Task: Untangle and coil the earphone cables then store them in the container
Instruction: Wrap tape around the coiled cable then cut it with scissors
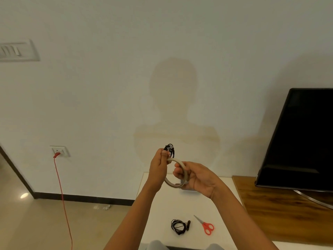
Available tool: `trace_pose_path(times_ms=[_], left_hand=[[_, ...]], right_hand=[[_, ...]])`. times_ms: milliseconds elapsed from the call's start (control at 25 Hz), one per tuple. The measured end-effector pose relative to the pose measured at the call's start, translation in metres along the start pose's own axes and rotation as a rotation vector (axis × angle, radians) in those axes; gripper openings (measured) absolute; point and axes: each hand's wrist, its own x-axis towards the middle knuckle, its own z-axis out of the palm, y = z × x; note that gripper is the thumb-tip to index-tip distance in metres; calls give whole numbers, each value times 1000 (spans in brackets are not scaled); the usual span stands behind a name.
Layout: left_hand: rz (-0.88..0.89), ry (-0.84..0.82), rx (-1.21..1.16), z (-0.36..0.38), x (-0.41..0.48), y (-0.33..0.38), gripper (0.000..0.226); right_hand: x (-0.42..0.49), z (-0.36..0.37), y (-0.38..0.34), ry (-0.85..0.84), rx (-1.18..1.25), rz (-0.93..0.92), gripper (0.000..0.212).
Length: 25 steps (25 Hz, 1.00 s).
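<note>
Pinching the coiled black earphone bundle [170, 150] between thumb and curled fingers [163, 156], the left hand [159, 166] held it up in the air, well above the counter [158, 213]. Just beside it, the right hand [198, 178] had its fingers curled round a pale roll of tape [173, 185], the ring tilted and its upper edge reaching the left thumb; whether a free end of tape had been lifted was too small to tell from where I stood. To my eye the coiling of this set was finished and the step in hand was binding it, so the next move looked to call for peeling a short length of tape and wrapping it round the bundle without letting the loops spring loose. Down on the counter lay a second coiled earphone [178, 226], and near it a pair of red scissors [205, 225], handy for the cut. A grey shape showed behind the right hand, but I could not say it was the container. A dark television [302, 138] stood to the right.
</note>
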Motion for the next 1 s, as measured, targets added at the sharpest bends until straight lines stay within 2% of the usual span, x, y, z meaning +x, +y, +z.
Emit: trace_pose_path(times_ms=[560, 840, 1000], left_hand=[[-246, 190, -288, 3, -5, 2, 28], [-127, 190, -182, 3, -4, 8, 29], [-112, 214, -168, 3, -2, 12, 30]], right_hand=[[-14, 22, 1, -106, 95, -222, 30], [-7, 19, 6, 32, 112, -182, 29], [-7, 18, 6, 17, 121, -200, 30]])
